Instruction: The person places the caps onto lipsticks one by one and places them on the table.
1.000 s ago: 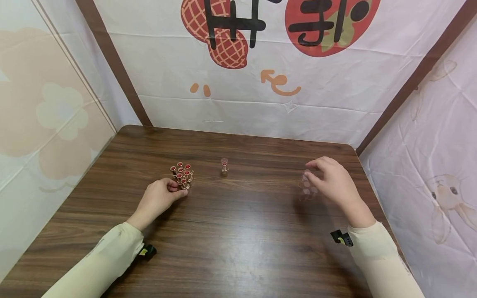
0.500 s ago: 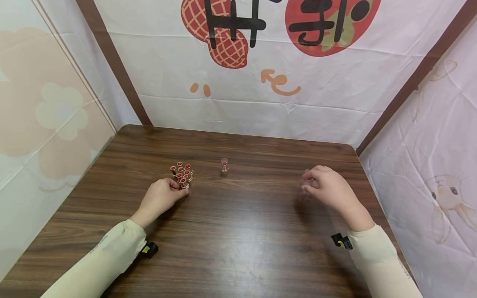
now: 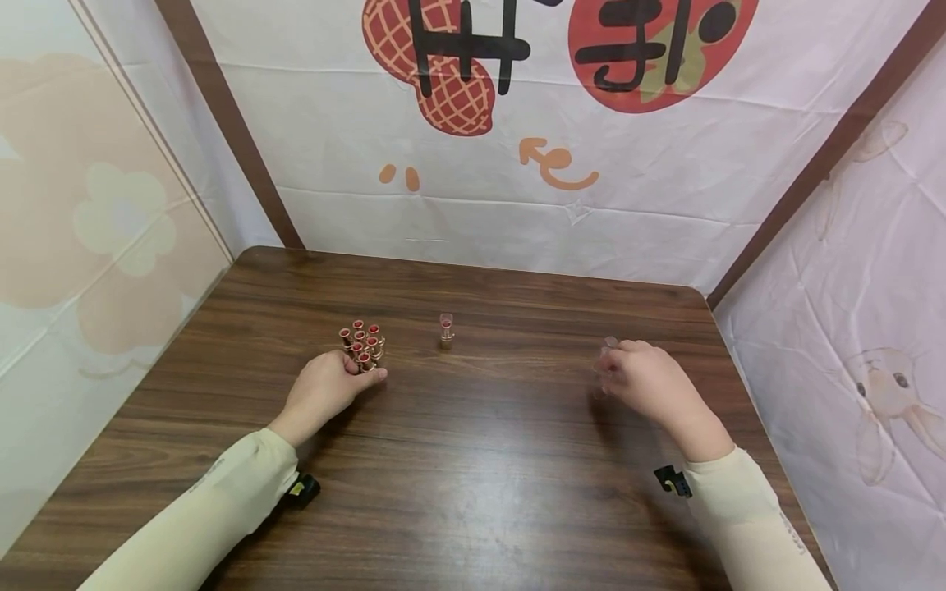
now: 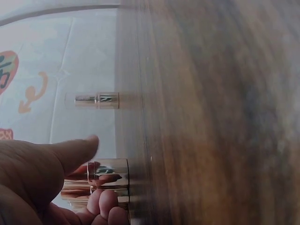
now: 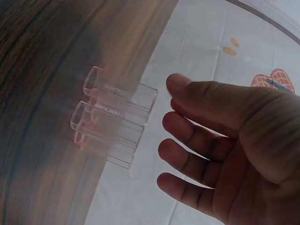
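Observation:
A cluster of several gold lipstick tubes with red tops [image 3: 360,336] stands upright at the left of the table. My left hand [image 3: 323,392] is on its near side, bent fingertips [image 4: 108,199] against a shiny tube [image 4: 115,168] and thumb held out apart from it. One lipstick with a clear cap [image 3: 447,328] stands alone toward the middle; the left wrist view shows it as well [image 4: 101,99]. At the right, my right hand [image 3: 658,390] hovers by several clear pinkish lipstick caps [image 5: 115,115]. Its loosely bent fingers [image 5: 180,154] are apart from the caps, with nothing held.
The brown wood-grain table [image 3: 473,460] runs back to a printed white cloth wall [image 3: 473,222]. Side cloths [image 3: 842,345] hang along the left and right. Both forearms wear pale sleeves with a black wrist camera.
My right hand has come lower and its fingers have drawn closer together beside the caps. My left hand has edged slightly right along the lipstick cluster, its thumb reaching further out.

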Tool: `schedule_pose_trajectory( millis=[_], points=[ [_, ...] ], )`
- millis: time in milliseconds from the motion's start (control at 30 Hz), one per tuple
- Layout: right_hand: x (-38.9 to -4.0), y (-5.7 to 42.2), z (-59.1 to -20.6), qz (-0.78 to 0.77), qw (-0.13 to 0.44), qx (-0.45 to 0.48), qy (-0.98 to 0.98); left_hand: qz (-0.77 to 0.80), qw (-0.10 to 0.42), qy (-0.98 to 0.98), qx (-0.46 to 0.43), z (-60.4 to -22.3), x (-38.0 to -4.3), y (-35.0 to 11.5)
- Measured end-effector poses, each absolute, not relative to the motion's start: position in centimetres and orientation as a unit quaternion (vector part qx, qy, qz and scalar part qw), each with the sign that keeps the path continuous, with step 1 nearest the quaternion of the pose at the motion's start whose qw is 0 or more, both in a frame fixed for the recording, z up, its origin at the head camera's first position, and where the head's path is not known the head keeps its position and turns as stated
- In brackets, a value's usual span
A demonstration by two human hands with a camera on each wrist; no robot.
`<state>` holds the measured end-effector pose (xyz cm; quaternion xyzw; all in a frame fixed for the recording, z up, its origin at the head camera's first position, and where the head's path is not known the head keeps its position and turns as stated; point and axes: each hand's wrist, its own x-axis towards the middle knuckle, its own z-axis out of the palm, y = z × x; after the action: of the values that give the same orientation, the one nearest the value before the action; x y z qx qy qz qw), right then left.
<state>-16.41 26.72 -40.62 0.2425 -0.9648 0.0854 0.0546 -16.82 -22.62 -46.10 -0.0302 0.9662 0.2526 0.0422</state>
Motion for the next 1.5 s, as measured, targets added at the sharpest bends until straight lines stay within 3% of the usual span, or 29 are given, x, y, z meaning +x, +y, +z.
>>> schedule_pose_trajectory(
  millis=[567,1100,1500],
  points=[
    [-16.7,26.8,-42.2,0.035,0.108,0.274,-0.955,0.246,0.035,0.968,-0.029,-45.7,-16.1,-22.7],
    [-16.3,26.8,-39.9,0.099,0.082,0.268,-0.955,0.259,0.007,0.966,0.011,-42.2,-15.1,-23.0],
    [-15.9,26.1,-38.7,0.196,0.056,0.207,-0.957,0.283,-0.002,0.958,0.037,-41.2,-15.0,-22.3]
  ],
)
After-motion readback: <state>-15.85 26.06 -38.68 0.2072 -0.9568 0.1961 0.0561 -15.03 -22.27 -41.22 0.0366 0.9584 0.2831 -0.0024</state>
